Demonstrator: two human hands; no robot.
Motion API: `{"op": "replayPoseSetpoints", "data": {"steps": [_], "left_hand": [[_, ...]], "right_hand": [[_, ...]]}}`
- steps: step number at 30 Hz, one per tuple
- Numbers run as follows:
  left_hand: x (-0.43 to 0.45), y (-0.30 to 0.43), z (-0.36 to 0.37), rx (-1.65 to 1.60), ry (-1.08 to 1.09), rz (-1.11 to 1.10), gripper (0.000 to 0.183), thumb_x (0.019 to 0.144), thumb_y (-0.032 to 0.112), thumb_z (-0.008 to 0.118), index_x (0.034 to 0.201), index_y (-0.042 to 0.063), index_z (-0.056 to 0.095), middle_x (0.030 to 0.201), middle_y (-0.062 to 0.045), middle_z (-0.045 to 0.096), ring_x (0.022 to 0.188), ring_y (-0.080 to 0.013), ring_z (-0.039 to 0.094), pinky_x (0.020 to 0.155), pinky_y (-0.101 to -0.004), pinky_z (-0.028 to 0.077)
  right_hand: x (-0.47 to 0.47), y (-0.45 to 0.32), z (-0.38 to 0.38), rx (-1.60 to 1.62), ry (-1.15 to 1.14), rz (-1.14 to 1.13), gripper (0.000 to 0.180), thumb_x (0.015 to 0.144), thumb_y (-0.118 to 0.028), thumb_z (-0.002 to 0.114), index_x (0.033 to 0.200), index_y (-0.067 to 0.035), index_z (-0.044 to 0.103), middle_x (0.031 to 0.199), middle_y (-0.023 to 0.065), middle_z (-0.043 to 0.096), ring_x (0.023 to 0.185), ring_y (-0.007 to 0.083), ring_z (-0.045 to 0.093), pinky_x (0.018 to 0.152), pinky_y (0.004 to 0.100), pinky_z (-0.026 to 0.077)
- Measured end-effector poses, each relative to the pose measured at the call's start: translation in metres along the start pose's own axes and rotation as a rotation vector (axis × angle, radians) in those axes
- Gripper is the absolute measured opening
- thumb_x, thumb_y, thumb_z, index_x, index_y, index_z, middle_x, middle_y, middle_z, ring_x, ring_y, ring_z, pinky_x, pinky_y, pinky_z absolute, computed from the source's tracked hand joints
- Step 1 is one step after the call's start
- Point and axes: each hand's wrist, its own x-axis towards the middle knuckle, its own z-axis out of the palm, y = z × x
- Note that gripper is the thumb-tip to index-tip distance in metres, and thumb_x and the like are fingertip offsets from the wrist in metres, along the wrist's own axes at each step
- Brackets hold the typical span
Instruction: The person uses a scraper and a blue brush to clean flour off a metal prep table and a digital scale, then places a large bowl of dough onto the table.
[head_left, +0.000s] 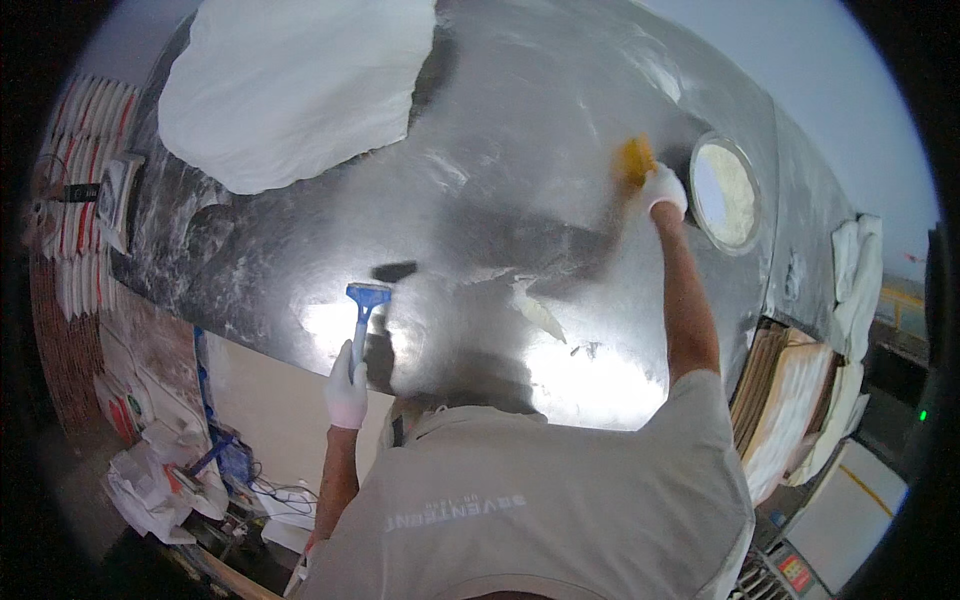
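Observation:
My left hand, in a white glove, grips the handle of a blue scraper. Its wide head points away from me, over the near part of a metal worktable. Farther out to the right, my gloved right hand holds a yellow brush or similar tool, blurred, against the tabletop. Just right of that hand is a round metal bowl with pale flour-like powder. A large white sheet of what looks like dough lies at the far left. A thin pale scrap lies nearer me.
Stacked white sacks or sheets with red stripes stand beyond the left edge. Off the right edge are stacked brown boards and white cloth. Cables and plastic bags sit low on the left. White powder streaks the table.

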Motion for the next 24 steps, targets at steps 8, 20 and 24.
{"op": "replayPoseSetpoints", "data": {"steps": [8, 20, 24], "left_hand": [[-0.026, -0.018, -0.009, 0.054, 0.059, -0.082, 0.052, 0.099, 0.017, 0.063, 0.148, 0.003, 0.053, 0.130, -0.027, 0.066, 0.107, -0.0426, 0.070, 0.087, -0.0469, 0.057], [0.024, -0.080, -0.061, 0.193, -0.200, -0.040, 0.060, 0.099, 0.019, 0.061, 0.157, 0.018, 0.045, 0.121, -0.022, 0.066, 0.103, -0.0414, 0.069, 0.087, -0.0506, 0.055], [0.072, -0.046, -0.079, 0.433, -0.383, 0.060, 0.063, 0.101, 0.018, 0.056, 0.159, 0.036, 0.039, 0.108, -0.021, 0.067, 0.093, -0.0420, 0.069, 0.080, -0.0537, 0.056]], "right_hand": [[0.018, -0.241, 0.026, -0.150, -0.293, -0.328, 0.026, 0.100, -0.023, 0.060, 0.113, -0.007, 0.076, 0.115, 0.0163, 0.076, 0.104, 0.0362, 0.073, 0.088, 0.0475, 0.059], [-0.229, -0.240, 0.020, -0.075, -0.616, -0.854, 0.027, 0.095, -0.017, 0.059, 0.118, -0.011, 0.072, 0.113, 0.0180, 0.073, 0.108, 0.0362, 0.070, 0.094, 0.0472, 0.055], [-0.217, -0.130, 0.007, 0.405, -0.290, -0.029, 0.031, 0.100, -0.025, 0.062, 0.124, -0.008, 0.071, 0.105, 0.0218, 0.075, 0.101, 0.0440, 0.071, 0.085, 0.0465, 0.057]]}}
